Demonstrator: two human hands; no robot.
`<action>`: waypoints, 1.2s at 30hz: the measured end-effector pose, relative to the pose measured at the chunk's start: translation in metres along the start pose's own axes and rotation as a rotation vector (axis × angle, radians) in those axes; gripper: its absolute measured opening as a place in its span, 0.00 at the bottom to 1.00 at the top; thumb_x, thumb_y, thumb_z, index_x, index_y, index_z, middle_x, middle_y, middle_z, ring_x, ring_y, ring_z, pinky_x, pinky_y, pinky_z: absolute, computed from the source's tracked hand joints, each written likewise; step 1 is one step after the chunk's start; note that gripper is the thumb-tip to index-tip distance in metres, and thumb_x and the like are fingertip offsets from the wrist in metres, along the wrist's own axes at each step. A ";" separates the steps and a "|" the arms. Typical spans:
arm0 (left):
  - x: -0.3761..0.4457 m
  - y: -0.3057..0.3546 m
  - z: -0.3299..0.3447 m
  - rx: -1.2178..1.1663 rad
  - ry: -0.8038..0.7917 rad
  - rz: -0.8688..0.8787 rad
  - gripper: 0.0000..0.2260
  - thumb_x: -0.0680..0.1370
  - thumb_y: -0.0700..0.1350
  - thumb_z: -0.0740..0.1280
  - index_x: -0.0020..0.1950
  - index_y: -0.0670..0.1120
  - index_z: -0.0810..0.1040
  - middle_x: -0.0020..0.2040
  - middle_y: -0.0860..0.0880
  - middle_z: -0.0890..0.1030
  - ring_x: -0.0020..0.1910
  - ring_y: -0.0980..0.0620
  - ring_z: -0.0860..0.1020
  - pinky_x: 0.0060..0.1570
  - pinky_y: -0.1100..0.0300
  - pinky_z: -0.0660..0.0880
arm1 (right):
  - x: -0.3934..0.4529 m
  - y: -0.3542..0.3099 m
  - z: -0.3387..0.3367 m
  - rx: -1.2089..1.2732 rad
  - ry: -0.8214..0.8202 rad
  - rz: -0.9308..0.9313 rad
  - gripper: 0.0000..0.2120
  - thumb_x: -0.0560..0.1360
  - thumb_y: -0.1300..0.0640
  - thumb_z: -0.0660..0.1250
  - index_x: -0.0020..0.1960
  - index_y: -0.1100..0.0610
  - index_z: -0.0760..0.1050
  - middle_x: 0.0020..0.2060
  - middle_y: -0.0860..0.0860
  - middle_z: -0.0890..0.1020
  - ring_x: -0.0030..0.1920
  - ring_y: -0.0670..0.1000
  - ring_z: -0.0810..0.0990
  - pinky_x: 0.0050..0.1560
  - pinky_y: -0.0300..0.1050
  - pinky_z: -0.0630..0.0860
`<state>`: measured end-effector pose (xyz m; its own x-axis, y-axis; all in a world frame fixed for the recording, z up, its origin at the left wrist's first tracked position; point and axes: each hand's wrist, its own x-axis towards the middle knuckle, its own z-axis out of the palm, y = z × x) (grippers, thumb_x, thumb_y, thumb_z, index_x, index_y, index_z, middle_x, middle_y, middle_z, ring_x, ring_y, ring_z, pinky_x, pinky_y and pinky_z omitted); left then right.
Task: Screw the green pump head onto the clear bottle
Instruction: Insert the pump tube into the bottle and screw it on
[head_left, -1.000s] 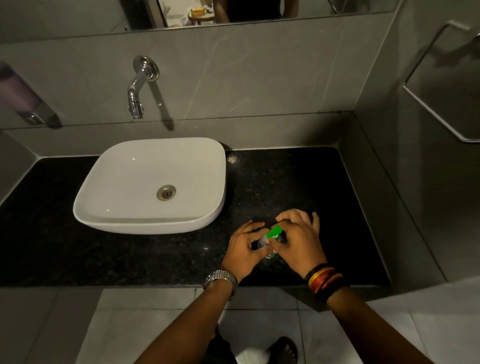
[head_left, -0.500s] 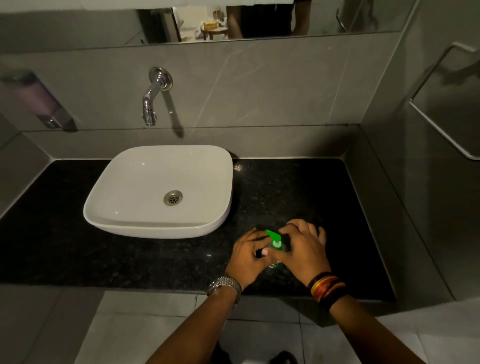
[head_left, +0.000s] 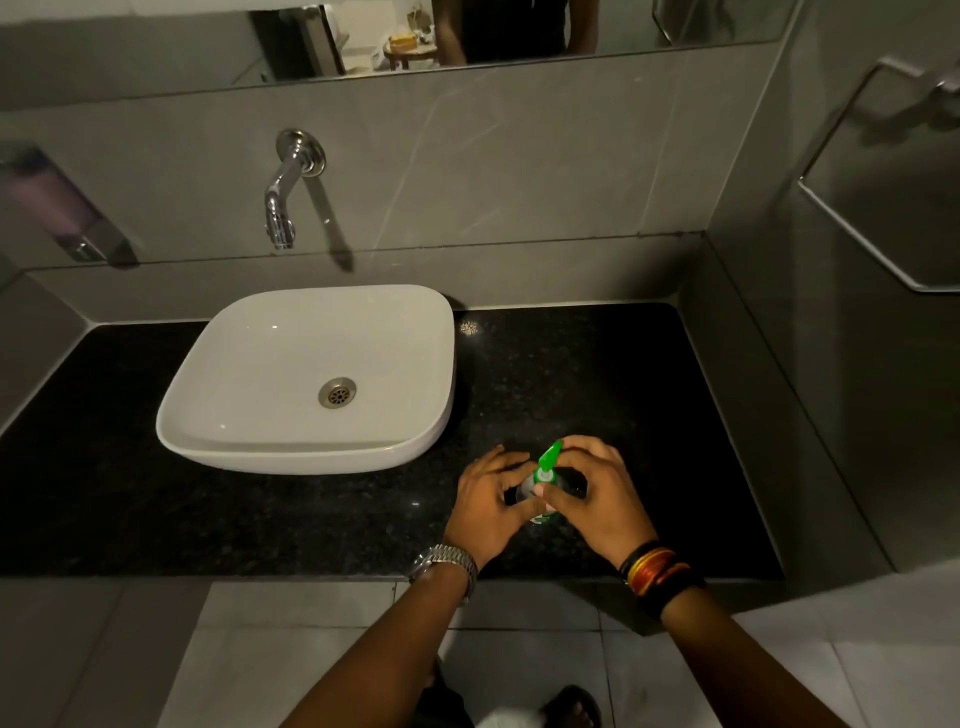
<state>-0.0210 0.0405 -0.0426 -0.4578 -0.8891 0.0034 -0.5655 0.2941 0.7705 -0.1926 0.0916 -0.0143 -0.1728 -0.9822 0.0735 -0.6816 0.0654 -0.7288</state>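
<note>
A clear bottle (head_left: 525, 488) stands on the black counter (head_left: 597, 374), right of the basin and near the front edge. Most of it is hidden between my hands. The green pump head (head_left: 548, 460) sits on top of it, with its spout pointing away and to the right. My left hand (head_left: 485, 506) wraps the bottle's left side. My right hand (head_left: 597, 493) curls around the pump head's collar, thumb at the front.
A white basin (head_left: 197, 431) sits on the counter to the left, under a chrome wall tap (head_left: 283, 202). A soap dispenser (head_left: 57, 208) hangs on the left wall and a towel rail (head_left: 857, 234) on the right. Grey tiled walls enclose the counter.
The pump spout has swung from pointing left and away to pointing right and away. Both hands stay on the bottle. The view has tilted slightly.
</note>
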 end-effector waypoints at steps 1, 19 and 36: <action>-0.001 0.001 0.000 0.001 0.004 -0.016 0.24 0.74 0.55 0.76 0.69 0.53 0.80 0.73 0.51 0.77 0.79 0.49 0.66 0.80 0.45 0.60 | 0.000 0.001 -0.001 -0.012 0.006 -0.020 0.19 0.66 0.40 0.74 0.51 0.51 0.83 0.58 0.45 0.77 0.61 0.48 0.73 0.62 0.51 0.75; 0.002 -0.004 -0.002 0.019 -0.055 -0.031 0.23 0.74 0.59 0.74 0.68 0.57 0.81 0.83 0.51 0.61 0.84 0.50 0.50 0.83 0.43 0.43 | 0.011 -0.005 0.003 -0.025 0.053 0.078 0.24 0.58 0.32 0.75 0.43 0.49 0.76 0.49 0.46 0.77 0.52 0.47 0.76 0.53 0.48 0.76; 0.002 -0.004 0.000 0.048 -0.027 -0.024 0.20 0.73 0.59 0.74 0.65 0.58 0.83 0.83 0.52 0.62 0.84 0.50 0.52 0.83 0.45 0.42 | -0.003 0.013 0.005 -0.055 0.012 -0.080 0.16 0.71 0.47 0.74 0.57 0.50 0.81 0.67 0.46 0.74 0.67 0.48 0.70 0.67 0.53 0.73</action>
<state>-0.0199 0.0373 -0.0458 -0.4618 -0.8864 -0.0324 -0.6084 0.2900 0.7388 -0.1973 0.0950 -0.0268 -0.1250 -0.9825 0.1382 -0.7316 -0.0028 -0.6817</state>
